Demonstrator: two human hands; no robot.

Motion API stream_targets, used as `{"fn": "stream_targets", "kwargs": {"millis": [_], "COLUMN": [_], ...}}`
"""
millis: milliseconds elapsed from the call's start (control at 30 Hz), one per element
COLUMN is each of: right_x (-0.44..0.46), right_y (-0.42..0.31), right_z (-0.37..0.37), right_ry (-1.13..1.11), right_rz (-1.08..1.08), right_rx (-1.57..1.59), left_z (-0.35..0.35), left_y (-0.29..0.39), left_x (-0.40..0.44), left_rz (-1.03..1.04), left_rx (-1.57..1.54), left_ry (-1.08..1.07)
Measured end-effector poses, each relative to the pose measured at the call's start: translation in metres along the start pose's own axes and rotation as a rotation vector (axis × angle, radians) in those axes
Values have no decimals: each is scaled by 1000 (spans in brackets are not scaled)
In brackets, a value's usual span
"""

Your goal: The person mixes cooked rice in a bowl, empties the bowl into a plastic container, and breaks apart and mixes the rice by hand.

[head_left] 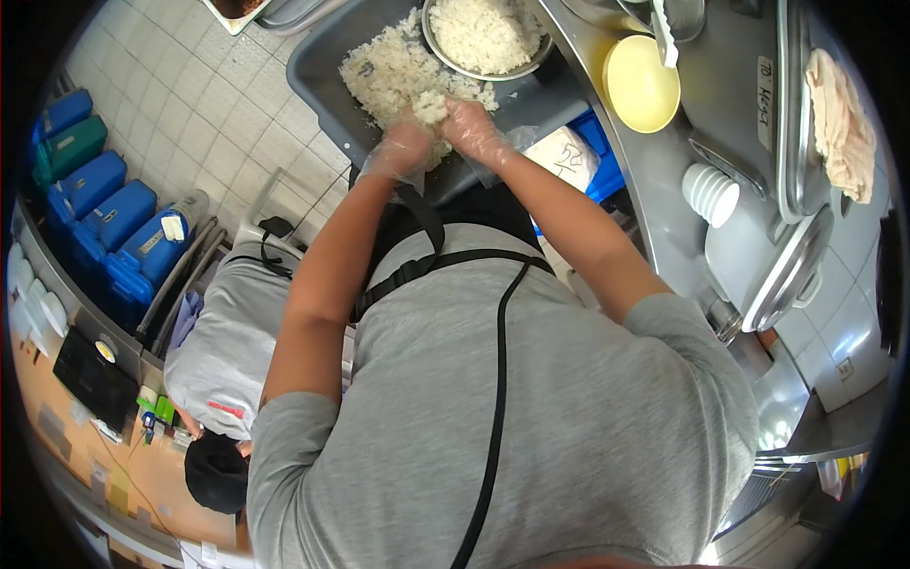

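My left hand (405, 144) and my right hand (469, 128), both in clear plastic gloves, meet over a grey tub (305, 87). A clump of white cooked rice (429, 106) is held between them, fingers curled in on it from both sides. Loose rice (374, 76) lies spread over the tub's bottom beneath and beyond my hands. At the tub's far right, a round metal bowl (444, 59) is heaped with more rice (483, 36). Parts of my fingers are hidden by the rice and the gloves.
On the steel counter (654, 180) at right are a yellow bowl (643, 85), stacked white cups (711, 194), a phone (728, 163), a pot lid (791, 270) and a cloth (842, 123). A co-worker in a grey shirt (237, 332) sits at left, near blue bins (123, 213).
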State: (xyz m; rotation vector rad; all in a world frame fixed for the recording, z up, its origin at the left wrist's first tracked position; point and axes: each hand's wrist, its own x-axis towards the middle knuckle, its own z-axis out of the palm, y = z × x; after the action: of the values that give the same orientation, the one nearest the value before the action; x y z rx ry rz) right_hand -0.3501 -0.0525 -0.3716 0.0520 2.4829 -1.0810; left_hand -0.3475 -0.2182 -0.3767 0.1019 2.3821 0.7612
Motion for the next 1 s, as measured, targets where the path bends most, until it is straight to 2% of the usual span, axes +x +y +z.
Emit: {"fn": "stream_targets", "kwargs": {"millis": [33,133,200,233,300,333,400,433,500,567,633,700,833,867,933,967,1000], "right_x": [2,1,-3,-4,-5,-5,-3,-3,-5,-6,-3,6,49,58,77,86,83], "right_y": [4,7,-13,-14,-16,-12,-1,0,-4,-13,-15,-11,15,26,52,76,75], "right_z": [3,6,-3,-2,-2,-1,2,1,-4,-10,-12,-15,-11,-6,8,34,36], "right_ry": [1,13,-19,-19,-47,-49,-112,-113,-81,-113,-148,-182,-243,-247,-222,-70,-74], "right_rz": [1,12,-102,-101,-248,-247,-133,-132,-187,-155,-126,-242,-182,-184,-338,-325,-328], "right_rx": [3,-45,209,208,53,52,91,90,11,-76,-160,-279,-494,-491,-620,-676,-674], "left_z": [-1,-6,-3,-2,0,9,31,27,5,-26,-32,-31,-61,-68,-76,-79,-80], "left_y": [0,-9,-13,-14,-17,-25,-43,-37,-9,20,21,5,4,1,-6,-11,-15], "left_x": [-1,-1,6,8,11,14,20,18,8,-7,-10,-9,-1,-1,0,3,4], "left_rz": [-94,25,92,117,276,277,204,204,-174,-200,-232,154,72,98,119,183,246], "left_rx": [-119,-87,74,127,506,504,278,277,76,78,83,127,255,267,279,302,325], "left_ry": [60,-47,-176,-219,-214,-215,-40,-40,-11,-5,1,209,80,83,88,131,172]}}
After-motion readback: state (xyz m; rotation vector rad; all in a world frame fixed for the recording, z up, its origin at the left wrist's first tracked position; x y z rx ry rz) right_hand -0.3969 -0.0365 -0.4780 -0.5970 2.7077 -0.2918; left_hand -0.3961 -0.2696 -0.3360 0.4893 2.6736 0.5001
